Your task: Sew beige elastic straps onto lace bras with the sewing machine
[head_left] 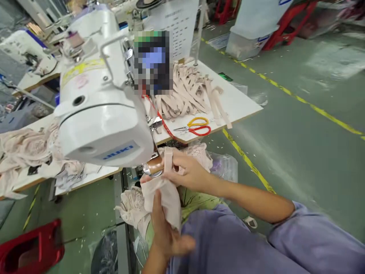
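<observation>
Below the head of a white sewing machine, my right hand pinches a narrow beige strap, close to the machine's needle area and a brown-and-metal arm. My left hand is lower, its fingers gripping a pale beige fabric piece; one finger lies over the cloth and fingertips show at its upper left edge. More gathered beige fabric hangs just left of the left hand. Some lacy beige fabric is behind the right hand.
Scissors with yellow and red handles lie on the white table near a heap of beige strips. Beige garments cover the left table. A red stool stands lower left. Plastic bins stand on the floor behind.
</observation>
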Action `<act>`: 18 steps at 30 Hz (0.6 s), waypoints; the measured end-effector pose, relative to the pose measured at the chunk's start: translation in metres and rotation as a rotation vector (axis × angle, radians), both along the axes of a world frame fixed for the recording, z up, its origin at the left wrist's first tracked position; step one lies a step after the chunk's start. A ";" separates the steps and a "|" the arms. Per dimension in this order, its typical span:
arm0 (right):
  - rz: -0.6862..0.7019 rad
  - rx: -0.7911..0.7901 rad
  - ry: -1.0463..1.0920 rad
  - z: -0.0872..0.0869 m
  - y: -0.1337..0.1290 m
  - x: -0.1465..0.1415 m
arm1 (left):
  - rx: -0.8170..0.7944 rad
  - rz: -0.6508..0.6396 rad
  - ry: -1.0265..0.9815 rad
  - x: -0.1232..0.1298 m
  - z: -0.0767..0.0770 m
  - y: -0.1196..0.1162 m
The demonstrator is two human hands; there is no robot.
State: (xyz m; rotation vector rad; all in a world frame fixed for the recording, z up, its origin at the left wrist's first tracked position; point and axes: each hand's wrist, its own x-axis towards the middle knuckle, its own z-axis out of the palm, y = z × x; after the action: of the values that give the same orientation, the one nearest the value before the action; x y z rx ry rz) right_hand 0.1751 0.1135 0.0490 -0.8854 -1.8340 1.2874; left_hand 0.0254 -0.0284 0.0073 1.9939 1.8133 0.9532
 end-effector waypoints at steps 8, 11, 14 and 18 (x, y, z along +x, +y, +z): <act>-0.065 -0.398 0.208 -0.034 0.027 -0.037 | 0.137 -0.006 0.291 -0.023 0.004 0.049; -0.044 -0.521 0.320 -0.036 0.035 -0.040 | 0.132 -0.004 0.352 -0.026 0.005 0.052; -0.076 -0.306 0.220 -0.034 0.048 -0.042 | 0.050 0.000 0.344 -0.028 0.006 0.053; -0.079 -0.005 0.037 -0.030 0.068 -0.044 | -0.121 0.020 0.275 -0.034 0.009 0.056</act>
State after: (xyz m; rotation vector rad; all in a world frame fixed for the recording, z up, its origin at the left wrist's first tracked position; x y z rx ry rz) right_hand 0.1312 0.1811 0.0186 -0.9212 -1.7503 1.2521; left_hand -0.0083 0.0279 0.0165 2.1186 1.9808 0.5796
